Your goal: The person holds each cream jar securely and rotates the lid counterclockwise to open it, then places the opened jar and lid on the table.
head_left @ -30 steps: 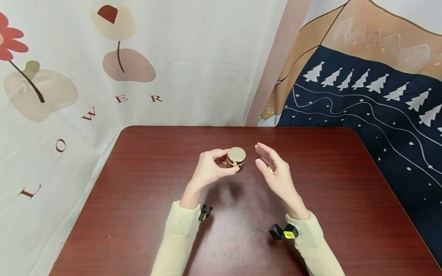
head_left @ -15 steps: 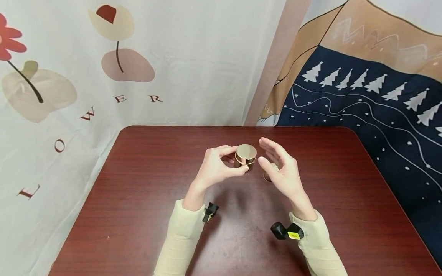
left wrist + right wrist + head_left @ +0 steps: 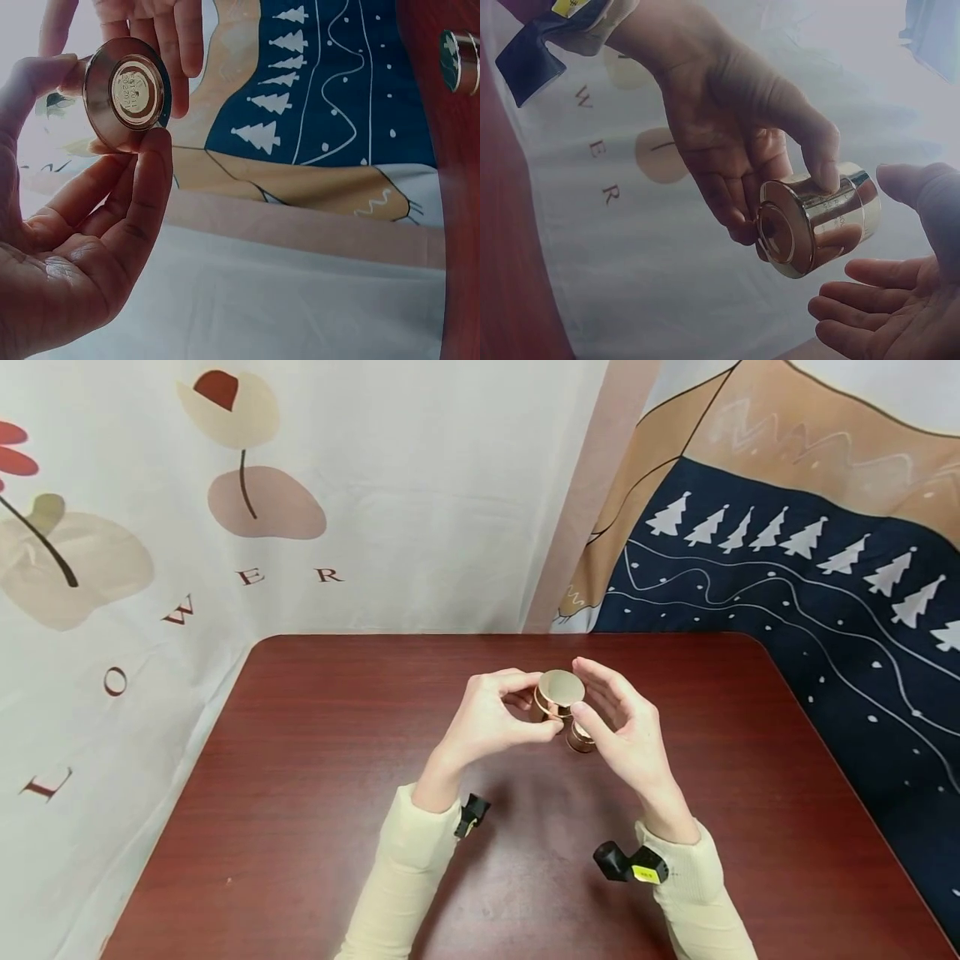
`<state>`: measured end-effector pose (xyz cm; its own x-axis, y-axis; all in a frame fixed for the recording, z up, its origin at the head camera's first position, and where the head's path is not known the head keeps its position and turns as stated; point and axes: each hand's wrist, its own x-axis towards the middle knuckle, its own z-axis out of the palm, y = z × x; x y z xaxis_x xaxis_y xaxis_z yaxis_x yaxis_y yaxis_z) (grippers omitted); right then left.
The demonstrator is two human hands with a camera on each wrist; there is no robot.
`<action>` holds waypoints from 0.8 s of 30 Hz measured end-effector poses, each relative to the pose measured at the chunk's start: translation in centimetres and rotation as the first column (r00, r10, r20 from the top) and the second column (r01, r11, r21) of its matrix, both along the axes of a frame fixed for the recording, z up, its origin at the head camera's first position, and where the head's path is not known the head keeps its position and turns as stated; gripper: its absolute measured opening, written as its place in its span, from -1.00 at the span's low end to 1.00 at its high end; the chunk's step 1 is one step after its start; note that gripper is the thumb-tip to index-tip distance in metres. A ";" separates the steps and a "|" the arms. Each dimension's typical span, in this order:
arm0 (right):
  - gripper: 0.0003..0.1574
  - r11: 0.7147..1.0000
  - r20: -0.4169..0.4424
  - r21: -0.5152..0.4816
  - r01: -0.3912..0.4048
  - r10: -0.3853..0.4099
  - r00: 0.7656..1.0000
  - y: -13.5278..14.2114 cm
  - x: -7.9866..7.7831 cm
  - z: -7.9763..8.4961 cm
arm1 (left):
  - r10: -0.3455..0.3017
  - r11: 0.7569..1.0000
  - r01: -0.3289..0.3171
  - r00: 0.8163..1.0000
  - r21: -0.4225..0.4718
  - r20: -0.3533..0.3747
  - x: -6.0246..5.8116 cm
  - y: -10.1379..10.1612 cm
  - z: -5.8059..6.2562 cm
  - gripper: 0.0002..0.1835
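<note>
My left hand (image 3: 487,714) pinches a shiny gold cosmetic jar (image 3: 561,690) between thumb and fingers, raised over the table. Its round base, stamped with small characters, faces the camera in the left wrist view, where the jar (image 3: 126,94) looks slightly tilted. The right hand (image 3: 628,735) is held on the jar's other side, fingers extended and thumb apart, fingertips close to the lid. In the right wrist view a small gap shows between the right thumb (image 3: 911,184) and the jar (image 3: 821,221). A second, smaller gold container (image 3: 579,739) stands on the table beneath, partly hidden by the right thumb.
The reddish-brown wooden table (image 3: 300,793) has rounded far corners. Behind it hang a white curtain (image 3: 420,485) with flowers and letters, and a navy and tan cloth (image 3: 750,593) with tree shapes. Each wrist wears a small black camera (image 3: 630,864).
My left hand has carried the gold jar to the right, closer to the right hand. The right hand has shifted slightly right, and the small container on the table has come more into view.
</note>
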<state>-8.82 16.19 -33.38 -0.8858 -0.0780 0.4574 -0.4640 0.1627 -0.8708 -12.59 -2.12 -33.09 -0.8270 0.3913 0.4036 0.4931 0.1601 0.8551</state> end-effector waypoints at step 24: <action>-0.37 0.995 0.045 -0.083 -0.050 0.054 0.998 -0.2 -0.4 -0.1 | -0.004 1.000 0.004 1.000 0.020 -0.015 0.1 0.7 -0.3 -0.58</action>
<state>-9.26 15.99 -33.51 -0.9025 -0.0885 0.4216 -0.4277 0.0669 -0.9014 -12.53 -1.46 -33.39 -0.8193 0.3866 0.4235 0.5063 0.1409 0.8508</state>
